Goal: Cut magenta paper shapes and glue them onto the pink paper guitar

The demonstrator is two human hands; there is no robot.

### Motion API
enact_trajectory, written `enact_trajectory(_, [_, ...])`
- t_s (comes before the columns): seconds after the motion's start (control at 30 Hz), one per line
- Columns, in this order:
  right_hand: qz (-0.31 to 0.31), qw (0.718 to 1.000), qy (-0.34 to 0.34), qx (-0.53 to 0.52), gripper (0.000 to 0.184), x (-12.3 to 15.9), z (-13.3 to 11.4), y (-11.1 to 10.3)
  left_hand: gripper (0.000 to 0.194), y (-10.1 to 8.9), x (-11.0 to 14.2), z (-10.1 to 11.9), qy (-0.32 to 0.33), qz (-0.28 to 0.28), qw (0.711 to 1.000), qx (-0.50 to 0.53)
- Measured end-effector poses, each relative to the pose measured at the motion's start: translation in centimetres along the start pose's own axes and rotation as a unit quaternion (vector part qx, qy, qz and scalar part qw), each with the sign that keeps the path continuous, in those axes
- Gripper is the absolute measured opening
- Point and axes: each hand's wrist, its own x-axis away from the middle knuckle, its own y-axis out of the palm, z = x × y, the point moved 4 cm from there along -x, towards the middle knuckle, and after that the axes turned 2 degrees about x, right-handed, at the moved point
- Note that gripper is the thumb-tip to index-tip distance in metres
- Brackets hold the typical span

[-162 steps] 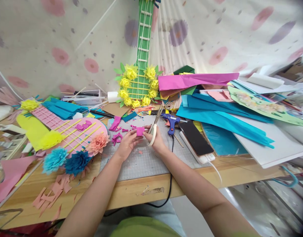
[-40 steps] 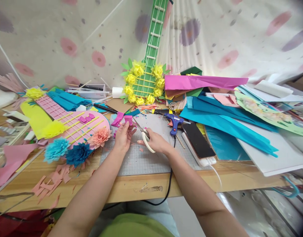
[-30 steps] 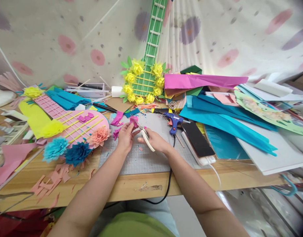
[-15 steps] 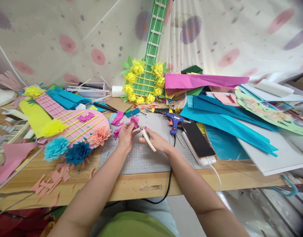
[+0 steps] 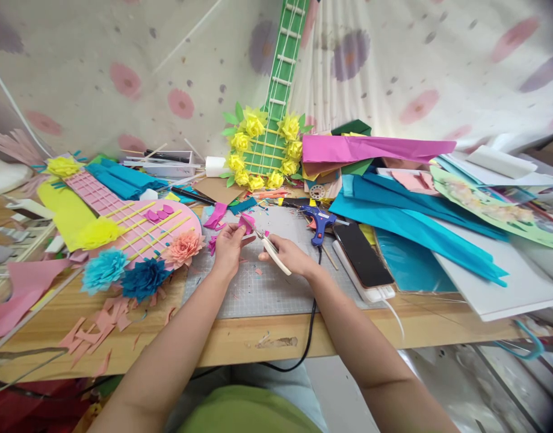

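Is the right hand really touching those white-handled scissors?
Touching: the head view shows the right hand gripping the scissors, with parts of the hand visible on both sides.

This looks like a paper craft room. I see a wooden table (image 5: 231, 347) with a gray cutting mat (image 5: 276, 296), a blue glue gun (image 5: 321, 221), scissors (image 5: 277, 255), and heaps of bright paper (image 5: 416, 211). There's a pretend pink guitar (image 5: 141, 231) and a pretend green guitar (image 5: 280, 93), both with paper flowers (image 5: 145, 278) on.
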Motion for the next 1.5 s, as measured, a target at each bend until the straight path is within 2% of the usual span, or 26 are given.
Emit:
enact_trajectory(0.47, [-0.06, 0.998, 0.003, -0.036, 0.04, 0.3, -0.1, -0.9, 0.025, 0.0, 0.1, 0.8, 0.011, -0.028, 0.998, -0.062])
enact_trajectory(0.97, [-0.13, 0.99, 0.006, -0.058, 0.041, 0.9, 0.3, -1.9, 0.022, 0.0, 0.1, 1.0, -0.038, -0.083, 0.99, -0.103])
enact_trajectory(1.23, [-0.144, 0.988, 0.012, -0.061, 0.038, 0.9, 0.5, -2.1, 0.021, -0.7, -0.2, 0.8, -0.061, -0.109, 0.985, -0.117])
enact_trajectory(1.5, [-0.146, 0.989, 0.015, -0.023, 0.04, 0.9, 0.6, -2.4, 0.023, -0.6, -0.1, 1.0, -0.094, -0.124, 0.98, -0.128])
